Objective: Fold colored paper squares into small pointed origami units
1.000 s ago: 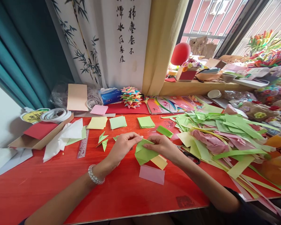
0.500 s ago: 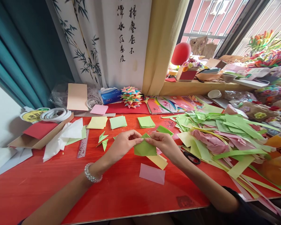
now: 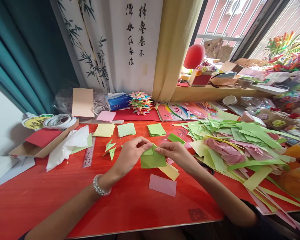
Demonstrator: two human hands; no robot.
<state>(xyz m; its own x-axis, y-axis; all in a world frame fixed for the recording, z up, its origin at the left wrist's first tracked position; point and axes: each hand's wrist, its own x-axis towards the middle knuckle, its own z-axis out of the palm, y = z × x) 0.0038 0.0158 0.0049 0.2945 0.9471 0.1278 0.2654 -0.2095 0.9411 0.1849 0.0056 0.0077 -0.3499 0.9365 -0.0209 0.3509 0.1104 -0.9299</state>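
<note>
A green folded paper (image 3: 153, 161) is held between both hands above the red table (image 3: 130, 203). My left hand (image 3: 133, 154) pinches its upper left part, and my right hand (image 3: 173, 154) pinches the upper right part. The top edge has small folded flaps near my thumbs. Just beyond the paper's lower right corner lies a yellow paper (image 3: 170, 171), partly covered. Nearer to me a pink paper rectangle (image 3: 162, 185) lies flat. To the left of my left hand sits a pointed green folded piece (image 3: 110, 150).
Stacks of yellow (image 3: 103, 130), pale green (image 3: 126, 130) and green paper squares (image 3: 156, 129) line the back. A ruler (image 3: 88, 153) lies left. Paper strips (image 3: 242, 146) heap up on the right, partly over black scissors (image 3: 207, 167). A colourful spiky paper model (image 3: 140, 103) stands behind.
The green paper has shifted slightly left with my hands. Its pointed top now looks lower, with the flaps folded differently. My right hand has moved a little apart from the left.
</note>
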